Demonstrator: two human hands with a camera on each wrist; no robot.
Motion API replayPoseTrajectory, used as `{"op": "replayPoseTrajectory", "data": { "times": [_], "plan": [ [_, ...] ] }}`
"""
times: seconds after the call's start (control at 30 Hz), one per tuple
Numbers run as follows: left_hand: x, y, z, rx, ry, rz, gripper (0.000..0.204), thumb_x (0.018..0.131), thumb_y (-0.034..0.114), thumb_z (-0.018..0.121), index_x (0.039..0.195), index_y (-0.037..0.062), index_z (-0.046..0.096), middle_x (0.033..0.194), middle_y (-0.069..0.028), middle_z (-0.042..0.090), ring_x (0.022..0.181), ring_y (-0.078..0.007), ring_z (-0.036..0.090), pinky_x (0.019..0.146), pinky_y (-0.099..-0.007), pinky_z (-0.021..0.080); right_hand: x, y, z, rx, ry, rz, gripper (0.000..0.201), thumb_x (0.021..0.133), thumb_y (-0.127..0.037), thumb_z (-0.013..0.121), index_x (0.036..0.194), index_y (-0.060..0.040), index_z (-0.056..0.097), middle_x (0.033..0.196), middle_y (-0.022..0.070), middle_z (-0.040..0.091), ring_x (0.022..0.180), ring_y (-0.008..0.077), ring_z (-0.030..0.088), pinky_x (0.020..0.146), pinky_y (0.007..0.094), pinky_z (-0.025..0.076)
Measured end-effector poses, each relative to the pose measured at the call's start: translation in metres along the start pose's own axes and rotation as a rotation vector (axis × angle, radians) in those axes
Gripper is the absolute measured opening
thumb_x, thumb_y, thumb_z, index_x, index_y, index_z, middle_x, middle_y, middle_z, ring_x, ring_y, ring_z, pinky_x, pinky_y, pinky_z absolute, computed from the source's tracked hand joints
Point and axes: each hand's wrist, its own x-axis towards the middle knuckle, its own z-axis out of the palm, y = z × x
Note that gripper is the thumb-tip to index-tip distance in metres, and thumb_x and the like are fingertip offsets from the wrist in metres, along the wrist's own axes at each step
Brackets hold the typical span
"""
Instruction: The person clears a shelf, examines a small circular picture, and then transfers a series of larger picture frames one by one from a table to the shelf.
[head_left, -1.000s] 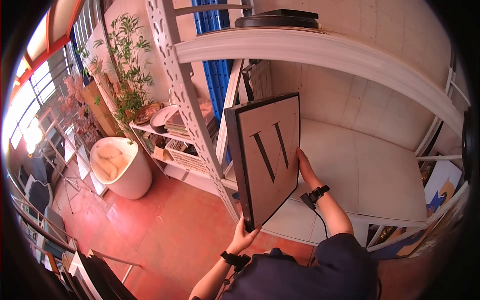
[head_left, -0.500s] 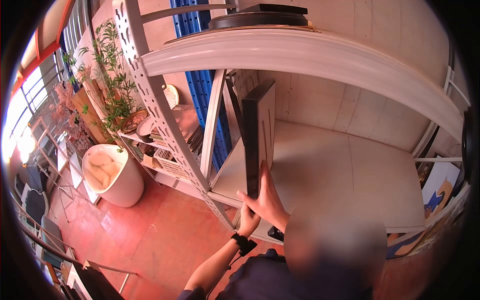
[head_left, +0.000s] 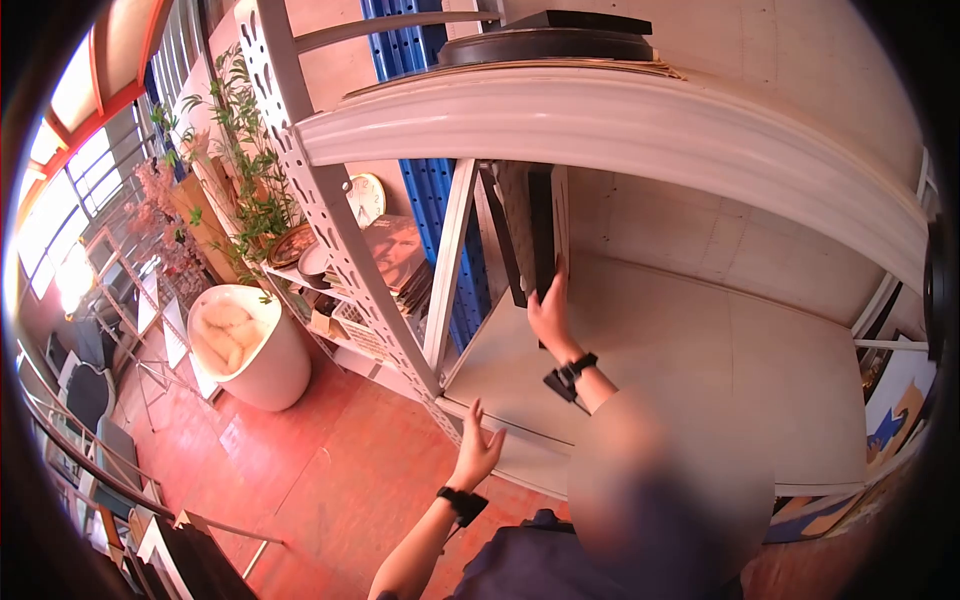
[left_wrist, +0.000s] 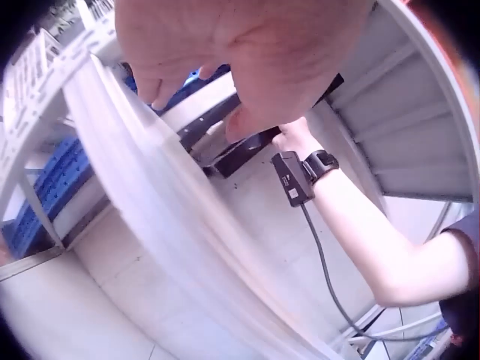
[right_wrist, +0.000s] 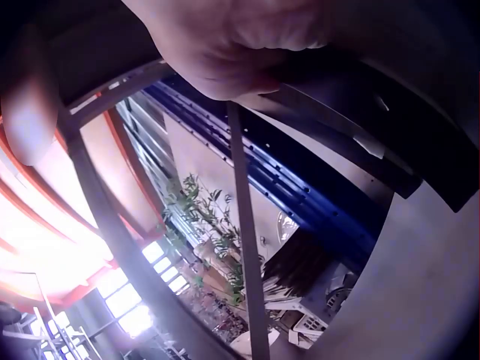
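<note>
The black-edged framed sign (head_left: 543, 225) stands upright, nearly edge-on to the head view, on the shelf board at its left end. Close to its left side leans another dark-framed panel (head_left: 511, 225). My right hand (head_left: 552, 312) grips the sign's near edge, thumb on the front edge and fingers along the right face; the left wrist view also shows this hand (left_wrist: 297, 136) at the frame's end. Apart from the sign, my left hand (head_left: 478, 455) hangs before the shelf's front edge, fingers spread and holding nothing. The sign's lettered face is hidden.
A thick white beam (head_left: 600, 115) crosses above the board (head_left: 680, 370), with dark flat items (head_left: 545, 45) over it. At the left stand a perforated white post (head_left: 345, 235), a side shelf with a clock (head_left: 367, 198), and a white tub chair (head_left: 250, 350).
The sign has turned edge-on and moved back into the shelf beside the leaning panel. My left hand has let go of it and drawn away; my right hand has moved deeper in with it.
</note>
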Motion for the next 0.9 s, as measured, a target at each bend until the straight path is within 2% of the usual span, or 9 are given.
{"op": "replayPoseTrajectory", "data": {
  "times": [0.17, 0.27, 0.33, 0.4, 0.5, 0.6, 0.73, 0.8, 0.9],
  "plan": [
    [-0.077, -0.027, -0.048, -0.045, 0.188, -0.173, 0.069, 0.085, 0.004, 0.06, 0.14, 0.0006, 0.018, 0.14, -0.0225, 0.031, 0.131, -0.0332, 0.036, 0.105, -0.0386, 0.033, 0.049, 0.052, 0.028, -0.053, 0.003, 0.0, 0.076, 0.076, 0.002, 0.055, 0.141, 0.0021, 0.015, 0.144, 0.0245, 0.022, 0.134, 0.039, 0.023, 0.111, 0.0389, 0.021],
    [-0.146, -0.042, -0.074, -0.06, 0.351, -0.359, 0.067, 0.086, 0.005, 0.06, 0.14, 0.0051, 0.02, 0.139, -0.0198, 0.033, 0.128, -0.0325, 0.04, 0.103, -0.0409, 0.036, 0.057, 0.08, 0.032, 0.04, -0.06, 0.05, 0.08, 0.079, -0.011, 0.062, 0.142, 0.0019, 0.014, 0.143, 0.0257, 0.024, 0.133, 0.0389, 0.025, 0.11, 0.041, 0.024],
    [-0.205, -0.066, -0.087, -0.151, 0.5, -0.502, 0.067, 0.085, 0.002, 0.059, 0.139, 0.0044, 0.02, 0.137, -0.0193, 0.034, 0.122, -0.031, 0.044, 0.099, -0.0397, 0.039, 0.058, 0.078, 0.025, 0.09, -0.143, 0.179, 0.079, 0.083, -0.023, 0.063, 0.142, 0.0021, 0.016, 0.144, 0.0249, 0.025, 0.134, 0.0382, 0.026, 0.11, 0.0404, 0.025],
    [-0.274, -0.098, -0.093, -0.072, 0.692, -0.52, 0.06, 0.083, 0.001, 0.06, 0.133, 0.0023, 0.026, 0.12, -0.0207, 0.047, 0.096, -0.0263, 0.058, 0.08, -0.0348, 0.05, 0.052, 0.09, 0.025, -0.031, -0.279, 0.131, 0.076, 0.085, -0.028, 0.063, 0.141, 0.0014, 0.02, 0.144, 0.0242, 0.027, 0.134, 0.0378, 0.027, 0.109, 0.0397, 0.026],
    [-0.376, -0.113, -0.101, -0.08, 0.799, -0.641, 0.055, 0.088, 0.012, 0.06, 0.134, 0.0019, 0.034, 0.126, -0.019, 0.044, 0.109, -0.0279, 0.05, 0.091, -0.0387, 0.044, 0.048, 0.098, 0.026, -0.027, -0.302, 0.167, 0.072, 0.088, -0.028, 0.06, 0.141, 0.0004, 0.022, 0.145, 0.0231, 0.027, 0.135, 0.0364, 0.026, 0.109, 0.0389, 0.027],
    [-0.454, -0.132, -0.102, 0.295, 0.932, -0.904, 0.066, 0.085, 0.024, 0.065, 0.135, -0.0008, 0.029, 0.116, -0.0185, 0.053, 0.098, -0.0266, 0.057, 0.075, -0.0381, 0.052, 0.052, 0.103, 0.029, -0.056, -0.336, 0.178, 0.072, 0.089, -0.029, 0.059, 0.143, -0.0015, 0.019, 0.145, 0.0229, 0.026, 0.136, 0.0357, 0.024, 0.11, 0.0385, 0.026],
    [-0.497, -0.178, -0.147, 0.134, 0.899, -0.884, 0.061, 0.084, 0.017, 0.064, 0.131, -0.0002, 0.03, 0.11, -0.0185, 0.053, 0.089, -0.0246, 0.057, 0.069, -0.0359, 0.051, 0.056, 0.097, 0.036, -0.065, -0.337, 0.167, 0.074, 0.087, -0.029, 0.061, 0.142, 0.0002, 0.021, 0.144, 0.0249, 0.027, 0.134, 0.0377, 0.026, 0.11, 0.039, 0.026],
    [-0.502, -0.196, -0.171, 0.021, 0.891, -0.864, 0.058, 0.083, 0.012, 0.063, 0.129, 0.0002, 0.03, 0.106, -0.0185, 0.053, 0.082, -0.0233, 0.057, 0.066, -0.0345, 0.051, 0.051, 0.098, 0.04, -0.104, -0.296, 0.292, 0.078, 0.084, -0.03, 0.064, 0.14, 0.0042, 0.022, 0.142, 0.0277, 0.03, 0.133, 0.0384, 0.028, 0.11, 0.0387, 0.026],
    [-0.538, -0.202, -0.159, -0.169, 0.994, -0.842, 0.053, 0.083, 0.006, 0.061, 0.126, 0.0007, 0.031, 0.1, -0.0185, 0.053, 0.073, -0.0213, 0.057, 0.06, -0.0323, 0.05, 0.032, 0.112, 0.05, -0.243, -0.135, 0.259, 0.08, 0.084, -0.033, 0.065, 0.137, 0.0094, 0.025, 0.141, 0.0322, 0.028, 0.133, 0.0414, 0.027, 0.11, 0.0415, 0.024]
  ]
}}
